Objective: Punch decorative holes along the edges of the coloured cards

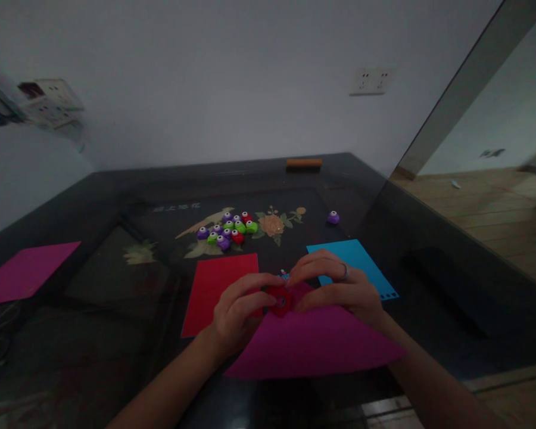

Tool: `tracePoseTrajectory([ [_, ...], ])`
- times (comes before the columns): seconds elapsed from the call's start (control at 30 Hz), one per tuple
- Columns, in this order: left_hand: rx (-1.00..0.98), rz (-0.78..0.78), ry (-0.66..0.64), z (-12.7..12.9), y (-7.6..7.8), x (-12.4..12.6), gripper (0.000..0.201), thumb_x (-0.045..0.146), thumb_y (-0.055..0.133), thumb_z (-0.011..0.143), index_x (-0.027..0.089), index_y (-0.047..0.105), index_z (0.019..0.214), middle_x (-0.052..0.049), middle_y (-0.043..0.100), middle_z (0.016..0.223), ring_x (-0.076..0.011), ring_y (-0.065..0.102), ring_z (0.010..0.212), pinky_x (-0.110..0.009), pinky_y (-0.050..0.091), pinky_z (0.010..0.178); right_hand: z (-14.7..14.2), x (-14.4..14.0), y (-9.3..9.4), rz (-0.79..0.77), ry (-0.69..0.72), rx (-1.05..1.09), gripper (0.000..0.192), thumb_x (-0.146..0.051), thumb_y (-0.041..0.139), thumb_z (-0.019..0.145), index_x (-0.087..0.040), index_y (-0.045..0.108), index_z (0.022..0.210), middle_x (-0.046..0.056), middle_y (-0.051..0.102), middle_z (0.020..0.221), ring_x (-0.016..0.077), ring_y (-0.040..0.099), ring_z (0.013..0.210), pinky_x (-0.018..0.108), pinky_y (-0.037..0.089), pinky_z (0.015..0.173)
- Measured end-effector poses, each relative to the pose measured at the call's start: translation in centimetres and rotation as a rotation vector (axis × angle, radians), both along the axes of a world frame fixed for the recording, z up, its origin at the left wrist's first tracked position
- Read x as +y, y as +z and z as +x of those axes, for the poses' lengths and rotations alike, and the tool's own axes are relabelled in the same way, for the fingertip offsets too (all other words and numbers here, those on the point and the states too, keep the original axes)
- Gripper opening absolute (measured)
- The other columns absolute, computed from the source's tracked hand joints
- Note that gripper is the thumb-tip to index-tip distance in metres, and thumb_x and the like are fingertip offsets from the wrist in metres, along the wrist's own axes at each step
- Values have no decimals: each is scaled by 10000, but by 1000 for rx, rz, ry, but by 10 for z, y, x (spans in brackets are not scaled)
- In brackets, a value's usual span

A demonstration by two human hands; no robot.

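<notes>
Near the front edge of the dark tabletop (pixel 116 333), both hands pinch a small red paper punch (pixel 280 300) set on the far edge of a magenta sheet (pixel 312 345). Left hand (pixel 239 313) curls closed on its left side, right hand (pixel 339 289), ringed, grips from the right. Red sheet (pixel 214 286) and blue sheet (pixel 361 262) lie just behind; a cluster of purple, green and red punches (pixel 227 229) sits farther back.

Dim light fills the room. A dark desk (pixel 116 185) with an inlaid flower pattern stands against a pale wall (pixel 214 77) bearing a socket plate (pixel 371 81). Wooden floor (pixel 486 208) shows at right.
</notes>
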State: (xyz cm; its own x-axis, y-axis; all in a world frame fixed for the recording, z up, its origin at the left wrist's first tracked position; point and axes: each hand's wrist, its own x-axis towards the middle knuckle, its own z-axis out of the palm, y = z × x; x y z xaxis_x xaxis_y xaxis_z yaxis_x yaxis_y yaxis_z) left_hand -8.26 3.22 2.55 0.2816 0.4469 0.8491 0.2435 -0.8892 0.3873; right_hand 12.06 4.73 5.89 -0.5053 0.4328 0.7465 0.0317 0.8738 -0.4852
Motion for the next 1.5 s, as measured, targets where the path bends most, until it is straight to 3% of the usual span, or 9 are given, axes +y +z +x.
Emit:
tracePoseTrajectory([
  [0.73,57,-5,65,-1,-3,-4,186,170,560,833,250,621,989,-40,664,1001,-164,647,862,-276,533,729,0,1,-1,-26,30,-29,143,-240,511,885,-217,646,928,61,642,978,171,590,930,346,477,805],
  [1.0,62,20,10,-2,-4,-2,156,193,574,831,204,571,987,-72,649,993,-163,641,876,-274,532,719,0,2,-2,-43,49,-9,129,-237,526,879,-208,647,912,57,639,967,168,590,918,346,478,800],
  [1.33,112,34,35,-1,0,-2,147,179,508,866,219,594,978,-61,635,983,-166,631,857,-281,531,722,-1,1,-1,-52,54,-10,148,-247,508,888,-208,649,910,61,638,961,169,586,913,342,477,793],
  [1.5,64,94,17,1,1,0,102,188,487,885,160,570,939,-76,614,980,-151,616,871,-268,533,725,-2,2,-2,-51,69,21,144,-245,521,881,-189,653,900,72,638,950,175,589,906,347,477,785],
])
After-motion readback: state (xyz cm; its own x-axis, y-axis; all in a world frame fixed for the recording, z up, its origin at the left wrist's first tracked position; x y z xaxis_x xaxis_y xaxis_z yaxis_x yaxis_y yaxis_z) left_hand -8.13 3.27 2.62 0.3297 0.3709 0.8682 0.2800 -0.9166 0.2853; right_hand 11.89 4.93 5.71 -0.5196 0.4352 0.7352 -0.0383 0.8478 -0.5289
